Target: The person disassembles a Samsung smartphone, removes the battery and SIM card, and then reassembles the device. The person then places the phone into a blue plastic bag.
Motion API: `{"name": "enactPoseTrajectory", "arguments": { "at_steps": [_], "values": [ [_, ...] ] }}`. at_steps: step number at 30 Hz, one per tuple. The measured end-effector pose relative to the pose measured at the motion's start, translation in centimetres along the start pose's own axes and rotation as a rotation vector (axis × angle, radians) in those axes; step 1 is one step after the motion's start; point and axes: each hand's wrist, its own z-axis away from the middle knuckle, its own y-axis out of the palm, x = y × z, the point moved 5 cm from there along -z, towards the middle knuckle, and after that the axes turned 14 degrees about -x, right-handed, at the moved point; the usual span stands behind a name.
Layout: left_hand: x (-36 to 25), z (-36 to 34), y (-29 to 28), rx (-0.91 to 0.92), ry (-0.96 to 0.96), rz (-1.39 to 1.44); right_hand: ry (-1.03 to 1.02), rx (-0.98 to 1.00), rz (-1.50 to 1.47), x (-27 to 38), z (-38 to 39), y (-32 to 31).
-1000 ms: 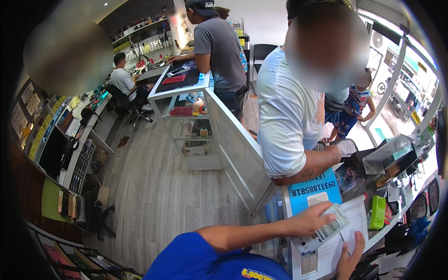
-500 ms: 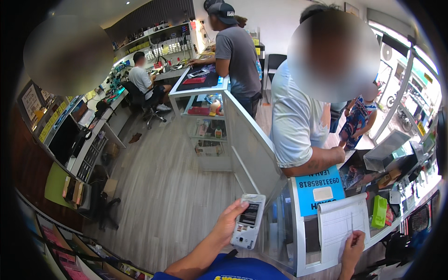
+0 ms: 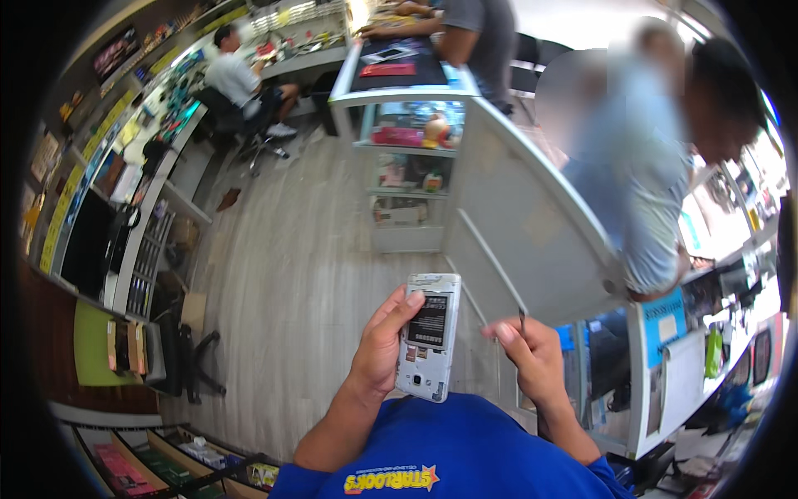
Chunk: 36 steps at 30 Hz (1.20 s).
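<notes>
My left hand (image 3: 376, 349) holds an upright white smartphone (image 3: 434, 366) with its back cover off, thumb at its upper left edge; the black battery (image 3: 428, 318) and small card slots show. My right hand (image 3: 536, 366) is just right of the phone, not touching it, fingers closed on a thin dark tool (image 3: 522, 320) pointing upward; what kind of tool I cannot make out. Below both hands is my blue shirt. At the right, a notepad (image 3: 682, 382) lies on a glass counter beside a blue sign (image 3: 663, 320).
A white display cabinet (image 3: 410, 224) and its tilted white panel (image 3: 536, 233) stand ahead. A person (image 3: 644, 208) leans at the right counter; another (image 3: 490, 50) stands at the back. A seated person (image 3: 233, 83) works at the left bench (image 3: 187, 150). An office chair base (image 3: 204, 374) sits lower left.
My left hand and the phone have moved leftward and upward. My right hand has left the notepad and moved beside the phone with the thin tool. The view has turned toward the left.
</notes>
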Motion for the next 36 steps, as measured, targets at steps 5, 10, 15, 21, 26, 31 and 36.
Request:
{"name": "enactPoseTrajectory", "arguments": {
  "at_steps": [5, 10, 15, 21, 26, 31, 36],
  "values": [
    [-10.4, -1.9, -6.5, -0.101, -0.034, -0.013, 0.329, 0.376, -0.327, 3.7, -7.9, 16.7],
    [-16.8, -6.7, -13.2, -0.236, 0.229, -0.281, 0.317, 0.57, -0.304, 2.2, -14.4, 28.9],
    [-24.1, -14.8, -20.1, -0.372, 0.389, -0.456, 0.398, 0.714, -0.259, -0.5, -21.7, 40.6],
    [-36.6, -22.2, -25.4, -0.462, 0.438, -0.392, 0.407, 0.915, -0.367, 2.0, -31.3, 55.6],
    [-45.9, -27.6, -30.2, -0.632, 0.475, -0.3, 0.242, 0.991, -0.275, 4.4, -38.1, 67.4],
    [-55.6, -35.1, -38.3, -0.741, 0.628, -0.106, 0.28, 0.876, -0.248, 2.9, -47.8, 78.2],
    [-68.9, -41.5, -47.7, -0.839, 0.675, -0.028, 0.402, 0.644, -0.295, 3.4, -60.9, 86.8]
  ]
}}
